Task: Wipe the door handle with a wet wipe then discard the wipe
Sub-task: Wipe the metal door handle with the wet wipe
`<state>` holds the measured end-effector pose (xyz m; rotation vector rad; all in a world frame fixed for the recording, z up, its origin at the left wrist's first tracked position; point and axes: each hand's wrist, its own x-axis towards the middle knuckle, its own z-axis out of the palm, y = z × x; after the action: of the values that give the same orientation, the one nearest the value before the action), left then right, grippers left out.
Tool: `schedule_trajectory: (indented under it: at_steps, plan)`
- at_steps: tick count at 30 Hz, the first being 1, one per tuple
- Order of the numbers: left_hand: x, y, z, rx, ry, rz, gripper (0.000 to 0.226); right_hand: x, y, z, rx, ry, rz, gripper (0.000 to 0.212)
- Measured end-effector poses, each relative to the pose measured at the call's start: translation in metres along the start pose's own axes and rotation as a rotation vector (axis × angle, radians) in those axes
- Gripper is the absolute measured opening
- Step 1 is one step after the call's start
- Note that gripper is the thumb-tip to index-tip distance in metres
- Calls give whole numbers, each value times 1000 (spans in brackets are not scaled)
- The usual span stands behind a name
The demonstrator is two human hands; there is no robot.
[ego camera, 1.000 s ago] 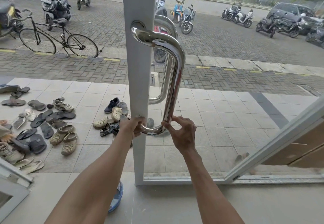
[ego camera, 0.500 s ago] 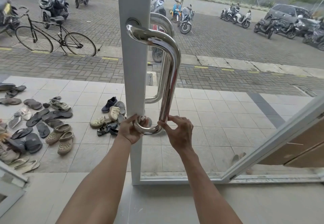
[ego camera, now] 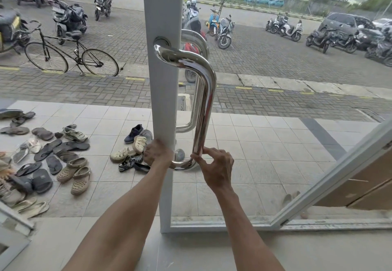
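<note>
- Both bare forearms reach up from the bottom edge of the view toward the lower end of the door handle point(ego camera: 204, 103), a polished steel U-shaped bar fixed to the white door frame point(ego camera: 164, 92).
- The left hand point(ego camera: 158, 154) is at the lower mount of the handle, against the frame, with its back to the camera. Its fingers curl inward around the mount, but whether they press anything there cannot be told.
- The right hand point(ego camera: 218, 168) sits at the handle's bottom bend. Its thumb and forefinger pinch the bar just above the curve, and the other fingers are loosely bent beneath.
- No wet wipe can be made out in either hand. If one is held, the fingers hide it.
- A second, matching handle point(ego camera: 196, 92) shows through the glass on the far side of the door, partly hidden by the near one.
- The frame's top runs out of the upper edge. Its foot meets the floor between the two forearms.
- On the tiled porch point(ego camera: 254, 143) outside lie many sandals and shoes point(ego camera: 70, 158) in two loose groups, too overlapped to count exactly.
- One bicycle point(ego camera: 70, 58) stands on the paving at the left. Several motorbikes point(ego camera: 224, 31) and a dark car point(ego camera: 347, 25) are parked beyond.
</note>
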<state>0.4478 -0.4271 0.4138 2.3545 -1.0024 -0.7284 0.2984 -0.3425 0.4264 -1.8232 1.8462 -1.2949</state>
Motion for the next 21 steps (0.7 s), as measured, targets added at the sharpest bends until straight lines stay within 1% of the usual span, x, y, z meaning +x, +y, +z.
schedule_trajectory:
  at_steps: [2, 3, 4, 6, 7, 8, 10, 11, 13, 15, 21]
  plan:
    - [5, -8, -8, -375, -163, -206, 34, -1, 1, 1, 2, 0, 11, 33]
    - [5, -11, -14, -496, -231, -282, 35, -1, 1, 1, -1, -7, 18, 34]
    - [4, -13, -17, -558, -280, -316, 36, -2, 0, 1, -5, -13, 23, 36]
    - [2, -14, -18, -570, -288, -314, 45, -1, 0, 0, -13, -24, 30, 37]
    - [0, -12, -19, -532, -241, -293, 49, 0, 1, 0, -14, -29, 35, 36]
    - [-3, -11, -20, -482, -155, -263, 47, 0, 0, -1, -15, -35, 38, 35]
    - [-17, -5, -24, -457, 45, -201, 29, -1, -2, -1, -18, -40, 40, 32]
    - [-25, -1, -29, -490, 133, -178, 24, -2, -3, -2, -15, -44, 40, 31]
    - [-37, 5, -40, -602, 269, -154, 23, -2, -6, -4, -9, -50, 49, 30]
    - [-46, 10, -57, -739, 349, -132, 25, -2, -9, -6, -6, -55, 64, 30]
    - [-71, 58, -132, -1103, 578, 240, 20, -4, -17, -10, 13, -37, 70, 23]
